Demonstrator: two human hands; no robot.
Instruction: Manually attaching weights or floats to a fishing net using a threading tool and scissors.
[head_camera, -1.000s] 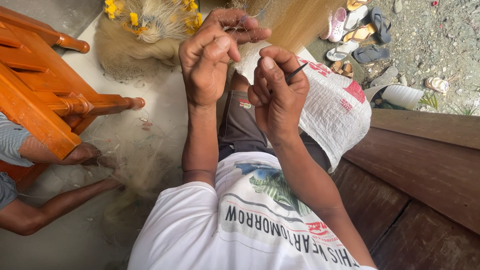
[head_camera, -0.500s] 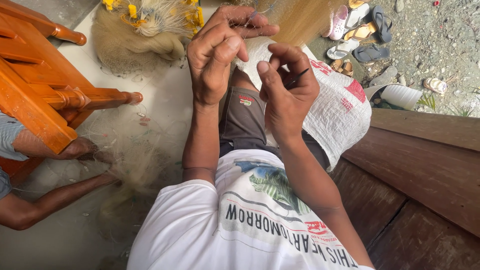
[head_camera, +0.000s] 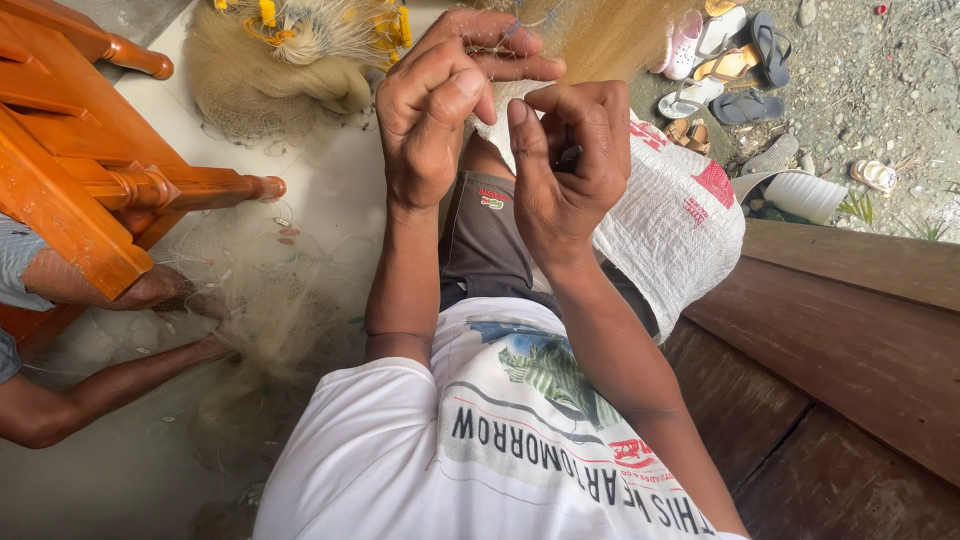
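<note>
Both hands have drawn closer: left hand (head_camera: 435, 100) pinches fine fishing net (head_camera: 600, 35) above the lap; right hand (head_camera: 570, 160) fingers curl around a dark netting needle (head_camera: 568, 155). Keeping mesh taut helps.

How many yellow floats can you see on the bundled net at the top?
3, possibly more hidden in the mesh: one on the left, two on the right of the bundled net.
</note>
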